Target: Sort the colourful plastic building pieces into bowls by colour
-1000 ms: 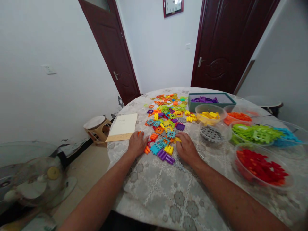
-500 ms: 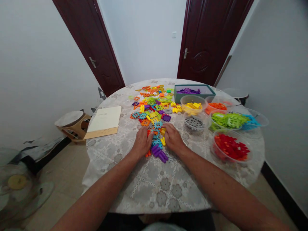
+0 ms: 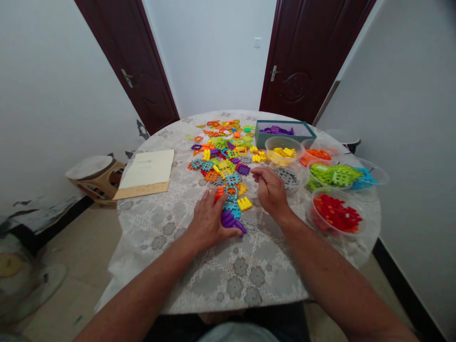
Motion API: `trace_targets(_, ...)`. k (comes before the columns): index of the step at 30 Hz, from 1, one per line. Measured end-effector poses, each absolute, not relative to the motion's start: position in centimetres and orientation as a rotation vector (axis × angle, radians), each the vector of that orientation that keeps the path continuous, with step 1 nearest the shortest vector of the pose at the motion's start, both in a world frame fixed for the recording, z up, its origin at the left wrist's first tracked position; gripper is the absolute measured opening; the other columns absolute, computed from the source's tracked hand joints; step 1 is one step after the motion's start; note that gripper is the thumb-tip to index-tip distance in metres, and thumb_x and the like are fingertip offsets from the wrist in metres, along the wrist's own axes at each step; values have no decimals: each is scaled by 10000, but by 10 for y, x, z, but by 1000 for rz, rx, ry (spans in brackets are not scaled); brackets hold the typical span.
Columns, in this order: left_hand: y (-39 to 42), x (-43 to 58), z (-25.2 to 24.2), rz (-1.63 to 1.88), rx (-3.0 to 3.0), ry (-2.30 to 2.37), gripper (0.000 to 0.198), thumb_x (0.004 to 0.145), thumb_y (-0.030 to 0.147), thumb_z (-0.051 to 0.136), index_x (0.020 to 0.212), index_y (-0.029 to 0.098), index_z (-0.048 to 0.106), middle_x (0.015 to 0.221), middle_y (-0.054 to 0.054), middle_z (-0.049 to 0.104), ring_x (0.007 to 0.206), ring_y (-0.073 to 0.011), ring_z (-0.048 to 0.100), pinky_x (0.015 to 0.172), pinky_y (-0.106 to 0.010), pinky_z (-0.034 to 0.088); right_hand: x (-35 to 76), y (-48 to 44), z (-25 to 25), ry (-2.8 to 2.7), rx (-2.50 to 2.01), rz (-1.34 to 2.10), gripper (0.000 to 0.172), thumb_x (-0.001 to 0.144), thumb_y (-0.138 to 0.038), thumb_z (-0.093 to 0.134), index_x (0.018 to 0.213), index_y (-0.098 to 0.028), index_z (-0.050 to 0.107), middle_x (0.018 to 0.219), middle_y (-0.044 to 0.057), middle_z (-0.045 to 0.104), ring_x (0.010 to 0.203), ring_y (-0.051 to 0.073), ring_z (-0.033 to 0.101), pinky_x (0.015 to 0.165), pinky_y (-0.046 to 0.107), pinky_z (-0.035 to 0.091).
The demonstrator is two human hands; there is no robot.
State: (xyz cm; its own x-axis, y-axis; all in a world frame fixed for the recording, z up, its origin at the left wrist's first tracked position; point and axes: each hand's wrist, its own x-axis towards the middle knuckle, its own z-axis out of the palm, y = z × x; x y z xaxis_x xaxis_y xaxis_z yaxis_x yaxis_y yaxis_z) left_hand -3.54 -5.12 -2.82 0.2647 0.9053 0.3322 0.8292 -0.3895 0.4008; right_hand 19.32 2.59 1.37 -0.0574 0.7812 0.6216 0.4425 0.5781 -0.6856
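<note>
My left hand lies spread over the near end of the plastic building pieces. Its thumb rests against a purple piece, and its fingertips touch an orange piece. My right hand is raised just right of the pile, beside the bowl of grey pieces. Its fingers are curled with the index finger toward the pile; whatever they may hold is hidden. Between the hands lie blue lattice pieces and a yellow piece. A dark purple square piece lies left of my right fingertips.
Clear bowls at right hold yellow, orange, green, blue and red pieces. A green box holds purple pieces. Mixed pieces spread toward the back. A paper folder lies at left.
My right hand has moved right and up, away from the yellow pieces toward the grey bowl. My left hand has opened out, its thumb now over the purple piece. The view has shifted slightly.
</note>
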Motion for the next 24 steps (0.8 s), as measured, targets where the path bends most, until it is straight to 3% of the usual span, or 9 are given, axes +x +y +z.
trace_targets(2,-58,-27,-35,723,2401,1675,1197,484,792,863,1498,302,457,1649,-208,325,1506,-572,238,1152,-804,224,198,22,22,-1678,-1035,341,364,883,-93,411,1076,-210,697,1025,50,686,877,178,650,849,326,546)
trace_targets(4,-60,-21,-40,726,2411,1691,1174,489,796,859,1482,305,472,1633,-222,350,1493,-592,241,1140,-831,166,202,19,30,-1682,-1049,297,364,880,-86,406,1071,-213,688,1025,46,680,829,170,637,827,323,542)
trace_targets(7,-58,-16,-44,798,2388,1724,1003,622,762,819,1456,308,495,1620,-207,380,1495,-558,270,1162,-811,125,206,17,35,-1828,-1097,234,359,856,-63,421,1046,-203,692,986,51,684,843,180,637,867,327,524)
trace_targets(11,-49,-14,-39,820,2367,1746,919,686,712,807,1451,301,507,1604,-208,403,1491,-547,286,1158,-801,163,208,19,31,-2202,-1215,213,380,838,-35,439,1074,-176,702,1053,92,710,998,213,659,924,327,493)
trace_targets(17,-39,-12,-37,833,2409,1755,855,751,703,764,1440,273,496,1569,-212,434,1469,-523,327,1163,-771,214,219,10,23,-2616,-1588,202,274,898,-122,526,1087,-191,712,1023,127,748,906,247,694,765,323,474)
trace_targets(24,-41,-22,-34,880,2401,1657,853,761,686,765,1462,299,472,1578,-174,434,1487,-468,340,1203,-718,229,245,1,20,-2617,-1739,226,274,768,-126,715,1023,-224,713,1013,119,736,885,251,704,743,310,470)
